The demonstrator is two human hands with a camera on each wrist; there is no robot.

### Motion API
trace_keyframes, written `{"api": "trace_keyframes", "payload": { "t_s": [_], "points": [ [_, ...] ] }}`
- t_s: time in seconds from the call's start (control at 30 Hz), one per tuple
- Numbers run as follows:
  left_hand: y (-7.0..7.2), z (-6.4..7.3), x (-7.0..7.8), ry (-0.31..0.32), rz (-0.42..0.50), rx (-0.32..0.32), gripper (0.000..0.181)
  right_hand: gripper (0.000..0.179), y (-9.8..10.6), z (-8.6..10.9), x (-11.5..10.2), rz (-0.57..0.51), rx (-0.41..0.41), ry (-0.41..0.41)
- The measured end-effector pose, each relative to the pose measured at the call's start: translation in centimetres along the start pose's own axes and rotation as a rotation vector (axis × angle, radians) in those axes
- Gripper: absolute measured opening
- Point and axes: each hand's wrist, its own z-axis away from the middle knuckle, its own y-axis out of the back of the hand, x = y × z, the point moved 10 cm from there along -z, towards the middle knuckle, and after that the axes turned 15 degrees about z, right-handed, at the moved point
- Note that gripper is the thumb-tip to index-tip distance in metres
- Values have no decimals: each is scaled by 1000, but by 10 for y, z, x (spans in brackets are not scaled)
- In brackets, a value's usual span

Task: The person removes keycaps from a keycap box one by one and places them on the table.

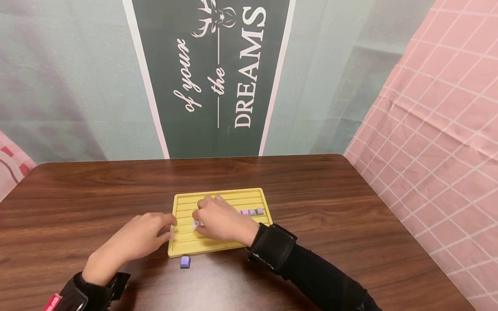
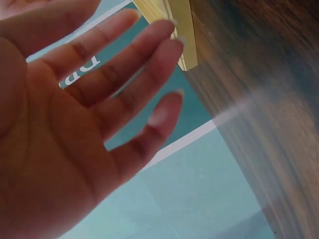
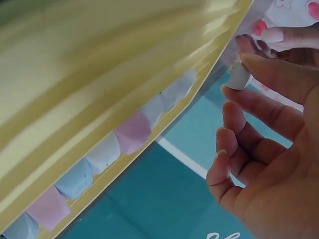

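Note:
My right hand [image 1: 221, 219] is over a yellow ridged tray [image 1: 218, 248]. Between its thumb and index finger it pinches a white keycap [image 3: 239, 77], clear of the tray surface in the right wrist view. A row of keycaps in pink [image 3: 133, 133], white and grey-blue sits along one of the tray's grooves, partly hidden by this hand in the head view. By the tray's left edge, my left hand [image 1: 142, 235] hovers with relaxed, spread fingers and an empty palm, seen also in the left wrist view. A purple keycap [image 1: 185, 262] lies on the table just below the tray's front edge.
The tray rests on a dark brown wooden table [image 1: 330, 242]. Behind it hangs a green-grey cloth [image 1: 319, 86] with white lettering, and a pink checked cloth [image 1: 439, 129] stands along the right side.

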Motion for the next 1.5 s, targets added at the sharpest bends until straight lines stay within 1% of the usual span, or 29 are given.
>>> {"api": "trace_keyframes", "payload": {
  "t_s": [0.07, 0.3, 0.37, 0.47, 0.63, 0.77, 0.87, 1.03, 1.13, 1.37, 1.5],
  "points": [
    [-2, 1, 2, -16, 15, -15, 14, 14, 1, 6, -6, 6, 6, 22],
    [-11, 4, 5, -15, 52, -81, 9, 13, 4, 21, -28, 35, 52, 113],
    [-12, 5, 7, -26, 53, -89, 9, 14, 5, 25, -34, 46, 62, 137],
    [-14, 6, 10, -21, 53, -97, 9, 15, 5, 29, -41, 54, 72, 169],
    [-17, 6, 11, -28, 43, -110, 9, 15, 4, 33, -50, 60, 71, 200],
    [-20, 7, 12, -51, 53, -135, 10, 14, 4, 35, -54, 57, 77, 213],
    [-21, 8, 12, -47, 67, -150, 11, 14, 2, 35, -57, 55, 75, 217],
    [-19, 9, 12, -49, 60, -142, 11, 13, -1, 34, -58, 55, 67, 212],
    [-18, 9, 13, -63, 51, -139, 12, 12, -2, 33, -58, 52, 67, 205],
    [-20, 9, 12, -30, 52, -145, 12, 14, -4, 33, -57, 60, 68, 197],
    [-20, 9, 13, -36, 55, -146, 12, 16, -3, 33, -56, 66, 77, 193]
  ]
}}
